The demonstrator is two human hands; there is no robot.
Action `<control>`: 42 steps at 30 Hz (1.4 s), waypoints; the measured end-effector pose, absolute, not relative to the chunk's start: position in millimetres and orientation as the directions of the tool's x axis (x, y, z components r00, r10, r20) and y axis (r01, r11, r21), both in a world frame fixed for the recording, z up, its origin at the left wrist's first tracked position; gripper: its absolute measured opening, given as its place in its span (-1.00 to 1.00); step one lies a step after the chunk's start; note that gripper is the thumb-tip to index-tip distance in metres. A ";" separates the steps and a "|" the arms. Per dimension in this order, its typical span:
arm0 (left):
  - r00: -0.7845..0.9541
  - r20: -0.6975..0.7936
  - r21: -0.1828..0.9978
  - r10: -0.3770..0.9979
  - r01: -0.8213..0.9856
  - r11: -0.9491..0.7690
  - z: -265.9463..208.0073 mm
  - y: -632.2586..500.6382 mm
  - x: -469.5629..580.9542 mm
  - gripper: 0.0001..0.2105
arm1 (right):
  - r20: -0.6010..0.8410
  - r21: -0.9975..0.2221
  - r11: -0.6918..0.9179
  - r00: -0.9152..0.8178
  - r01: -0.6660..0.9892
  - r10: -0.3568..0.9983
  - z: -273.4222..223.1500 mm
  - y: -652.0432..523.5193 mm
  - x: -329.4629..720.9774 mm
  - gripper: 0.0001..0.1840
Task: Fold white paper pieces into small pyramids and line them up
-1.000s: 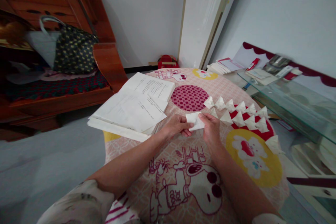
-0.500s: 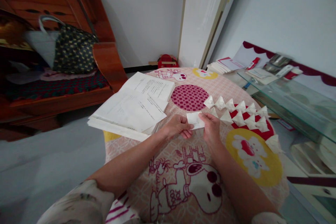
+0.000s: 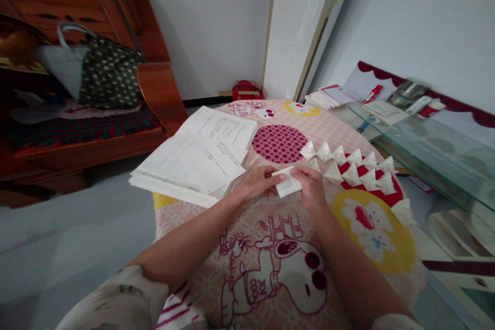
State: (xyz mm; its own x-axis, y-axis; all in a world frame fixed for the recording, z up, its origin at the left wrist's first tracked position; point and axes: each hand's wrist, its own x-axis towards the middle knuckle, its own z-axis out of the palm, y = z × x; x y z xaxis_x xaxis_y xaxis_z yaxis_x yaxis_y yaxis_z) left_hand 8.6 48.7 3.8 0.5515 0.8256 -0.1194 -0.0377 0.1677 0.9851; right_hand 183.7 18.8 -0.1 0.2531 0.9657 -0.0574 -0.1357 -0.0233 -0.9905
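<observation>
Between my two hands, just above the patterned tablecloth (image 3: 235, 227), is a small folded piece of white paper (image 3: 288, 187). My left hand (image 3: 263, 181) grips its left side, the thumb lying across its face. On the other side, my right hand (image 3: 311, 185) pinches the upper right edge between thumb and fingers. Some fingertips are hidden behind the paper. To the right, rows of white folded paper pieces (image 3: 351, 174) with pointed tops stand on the cloth. Left of my hands lies a stack of printed paper sheets (image 3: 193, 160), spread open like a book.
A glass-topped shelf (image 3: 433, 139) with cups and boxes borders the table's right side. Behind the table stand a white floor air conditioner (image 3: 294, 36) and a red item (image 3: 246, 90). A wooden bench (image 3: 158, 93) with a dark patterned bag (image 3: 110, 75) is at left.
My left thumb has moved onto the face of the folded paper, and its fingers have gone behind. The paper has tilted a little and sits slightly lower. The standing pieces are unchanged.
</observation>
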 end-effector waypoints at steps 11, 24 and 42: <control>0.449 -0.059 0.998 0.891 0.017 0.058 -1.7 51.4 7.8 -0.62 | 0.029 -0.994 0.024 0.052 0.105 0.998 -1.4 15.9 181.6 -0.60; 0.260 -0.154 0.920 0.953 -0.313 0.235 3.1 51.6 9.2 -0.74 | -0.090 -0.995 -0.092 -0.047 -0.032 0.995 8.3 13.4 182.0 -0.71; 0.165 -0.156 0.885 0.974 -0.414 0.212 5.6 50.9 11.2 -0.70 | -0.080 -0.993 -0.086 -0.076 -0.082 0.994 7.6 11.6 177.6 -0.63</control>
State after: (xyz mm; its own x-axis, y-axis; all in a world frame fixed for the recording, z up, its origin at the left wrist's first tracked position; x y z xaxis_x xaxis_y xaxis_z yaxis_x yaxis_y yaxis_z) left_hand 11.2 50.9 5.6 0.1654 0.9738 -0.1560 -0.4135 0.2121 0.8854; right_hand 177.6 11.6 7.6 -0.0765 0.9938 -0.0801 -0.0822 -0.0864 -0.9929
